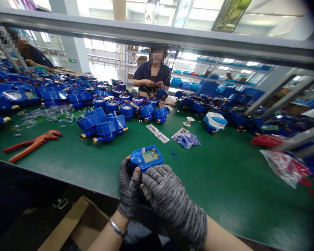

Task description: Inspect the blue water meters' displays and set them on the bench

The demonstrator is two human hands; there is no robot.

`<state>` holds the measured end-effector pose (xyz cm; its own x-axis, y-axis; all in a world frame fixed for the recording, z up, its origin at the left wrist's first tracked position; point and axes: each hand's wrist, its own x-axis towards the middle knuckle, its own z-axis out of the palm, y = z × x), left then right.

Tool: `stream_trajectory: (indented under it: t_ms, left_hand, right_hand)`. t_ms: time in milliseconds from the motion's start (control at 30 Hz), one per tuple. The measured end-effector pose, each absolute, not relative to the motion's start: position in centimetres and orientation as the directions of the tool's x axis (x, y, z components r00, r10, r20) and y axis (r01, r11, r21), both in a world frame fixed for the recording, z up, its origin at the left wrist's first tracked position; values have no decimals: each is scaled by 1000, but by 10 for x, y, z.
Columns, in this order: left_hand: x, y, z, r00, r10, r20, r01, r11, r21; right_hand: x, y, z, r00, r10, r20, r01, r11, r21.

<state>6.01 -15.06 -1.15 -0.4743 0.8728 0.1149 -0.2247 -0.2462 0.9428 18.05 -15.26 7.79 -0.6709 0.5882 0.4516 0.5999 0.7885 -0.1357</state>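
Note:
A blue water meter (146, 157) with a rectangular display window is held just above the near edge of the green table. My left hand (128, 186), in a grey fingerless glove, wraps its left side with the thumb at the front. Closed against the meter's near right side is my right hand (167, 191), gloved the same way. Its fingertips meet the left thumb at the front, and what lies under them is hidden. Small blue bits (174, 155) lie to the right of the meter. Beyond it are printed label strips (157, 133) and a plastic bag of blue parts (185, 138).
Several blue meters (104, 127) crowd the table's far side. Orange-handled pliers (35, 144) lie at left, a white spool (188, 121) and a white-topped meter (215, 122) at right. A co-worker (153, 75) sits opposite. A cardboard box (75, 223) stands below the table edge.

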Motion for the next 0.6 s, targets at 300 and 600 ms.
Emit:
stream_trajectory:
  t_ms: [300,600]
  left_hand:
    - [55,-158,17,-288,958,-11,-334,-89,938]
    - [26,-112,45,239,968,79,-289,-6,957]
  right_hand:
    - [195,-154,66,-524,653,547,449,757,-474]
    - [308,-51,-7,92,980,178,911,-10,-412]
